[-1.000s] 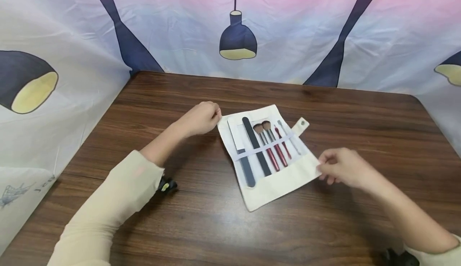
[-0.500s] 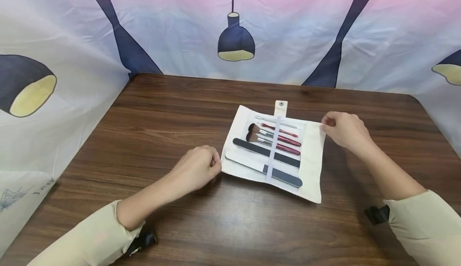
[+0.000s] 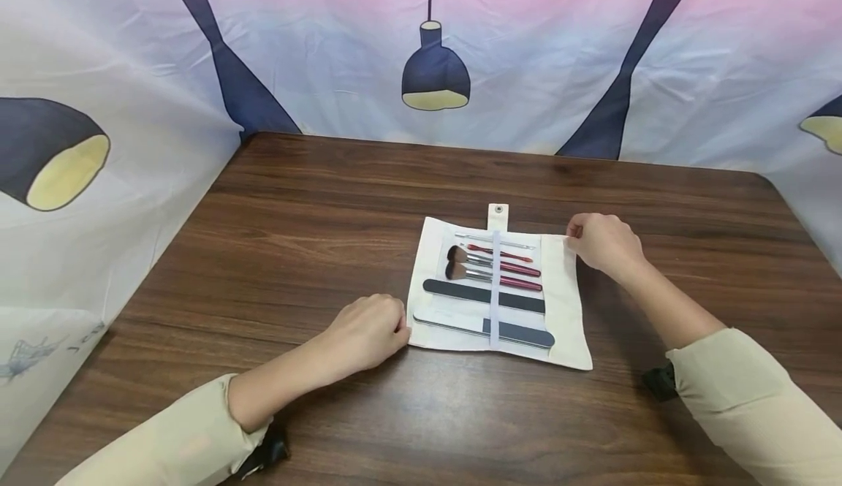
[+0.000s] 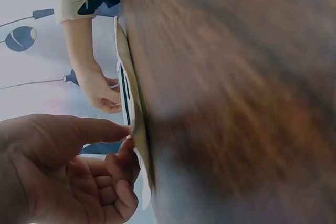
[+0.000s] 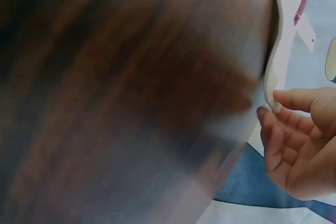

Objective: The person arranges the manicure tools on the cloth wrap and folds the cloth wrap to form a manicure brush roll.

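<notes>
An unfolded cream fabric tool pouch (image 3: 564,310) lies in the middle of the head view, its snap tab (image 3: 498,215) pointing to the back. Under its pale elastic band sit two makeup brushes (image 3: 520,268) with red handles, a black nail file (image 3: 460,290), a white-and-grey file (image 3: 526,333), a thin red tool (image 3: 509,253) and a slim clear-and-silver stick (image 3: 476,237). My left hand (image 3: 371,331) pinches the pouch's near left corner between thumb and forefinger, as the left wrist view shows. At the far right corner, my right hand (image 3: 605,243) pinches the edge.
The pouch is on a dark wood-grain table (image 3: 316,201). A cloth backdrop (image 3: 526,55) printed with lamps hangs behind the table and along its left side. Dark camera mounts (image 3: 660,382) sit under both sleeves.
The pouch has turned anticlockwise, its tab swinging from the right to the back. It has come slightly nearer and lies flatter. My left hand moved nearer; my right hand moved farther away.
</notes>
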Action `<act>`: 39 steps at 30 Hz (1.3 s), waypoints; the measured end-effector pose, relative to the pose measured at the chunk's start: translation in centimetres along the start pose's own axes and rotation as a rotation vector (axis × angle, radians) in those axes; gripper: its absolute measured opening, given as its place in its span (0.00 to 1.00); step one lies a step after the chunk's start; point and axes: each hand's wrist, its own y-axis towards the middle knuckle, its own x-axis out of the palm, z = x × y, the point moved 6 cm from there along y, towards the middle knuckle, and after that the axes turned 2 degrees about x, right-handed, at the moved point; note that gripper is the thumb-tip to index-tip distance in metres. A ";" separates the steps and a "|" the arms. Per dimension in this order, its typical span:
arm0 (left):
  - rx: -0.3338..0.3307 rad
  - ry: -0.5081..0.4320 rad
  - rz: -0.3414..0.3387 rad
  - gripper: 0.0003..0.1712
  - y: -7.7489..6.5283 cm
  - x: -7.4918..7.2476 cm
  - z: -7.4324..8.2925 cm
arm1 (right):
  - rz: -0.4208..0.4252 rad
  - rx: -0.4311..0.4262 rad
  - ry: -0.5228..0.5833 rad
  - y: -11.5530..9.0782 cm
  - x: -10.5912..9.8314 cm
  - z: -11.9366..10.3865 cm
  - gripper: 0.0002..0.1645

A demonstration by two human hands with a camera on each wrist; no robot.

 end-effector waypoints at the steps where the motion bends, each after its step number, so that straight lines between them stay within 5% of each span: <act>1: 0.000 0.003 -0.011 0.15 0.0 0.1 -0.1 | -0.004 0.005 -0.006 0.0 0.1 0.0 0.10; 5: 0.022 0.032 -0.003 0.13 0.4 -0.1 -0.3 | -0.044 0.018 -0.026 -0.5 0.1 0.1 0.23; 8: 0.098 0.074 0.050 0.03 1.0 -0.4 -0.4 | -0.090 -0.019 -0.026 -1.5 -0.4 -0.3 0.29; 14: 0.276 0.135 0.026 0.23 1.4 -0.4 -0.1 | -0.158 -0.204 -0.017 -5.2 -1.0 -1.9 0.25; 19: 0.335 0.187 -0.014 0.29 1.1 0.0 0.2 | -0.243 -0.378 -0.037 -8.9 0.3 -3.0 0.14; 23: 0.360 0.249 -0.018 0.33 0.8 0.6 0.7 | -0.303 -0.411 -0.091 -11.1 2.1 -3.1 0.16; 32: 0.385 0.272 -0.003 0.27 0.9 0.6 0.9 | -0.164 -0.476 -0.141 -12.4 3.3 -3.2 0.26; 39: 0.401 0.192 0.009 0.18 1.3 0.4 0.5 | -0.169 -0.481 -0.052 -12.2 2.5 -2.2 0.14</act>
